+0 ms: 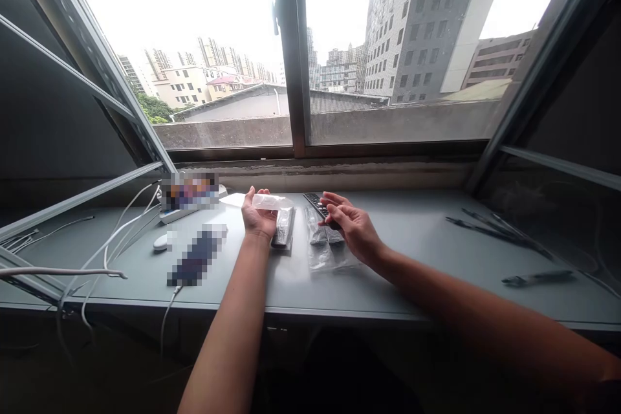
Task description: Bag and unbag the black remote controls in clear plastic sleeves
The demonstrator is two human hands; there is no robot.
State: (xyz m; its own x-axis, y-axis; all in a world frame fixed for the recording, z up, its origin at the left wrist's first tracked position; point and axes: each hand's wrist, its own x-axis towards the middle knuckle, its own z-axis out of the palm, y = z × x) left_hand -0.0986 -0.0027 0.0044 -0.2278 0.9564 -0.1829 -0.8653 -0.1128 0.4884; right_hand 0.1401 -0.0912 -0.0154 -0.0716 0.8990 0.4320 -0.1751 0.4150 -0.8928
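My left hand (261,215) is closed around a whitish, translucent strip or sleeve (269,202), which sticks out to the right past my fingers. Beneath and beside it, a dark remote-like item in clear wrapping (282,228) lies on the desk. My right hand (348,220) has its fingers bent round the lower part of a black remote control (315,204) with several buttons, tilted up to the left. Under that hand, clear plastic bags (320,252) with dark items inside rest on the desk; my fingers partly hide them.
At the left are a power strip (187,210), white cables (114,239), a white rounded object (162,242) and a blurred-out item with a cable (196,262). Dark cables (495,229) and a dark pen-like item (538,279) lie right. Metal frame posts flank the desk (412,291); a window stands behind.
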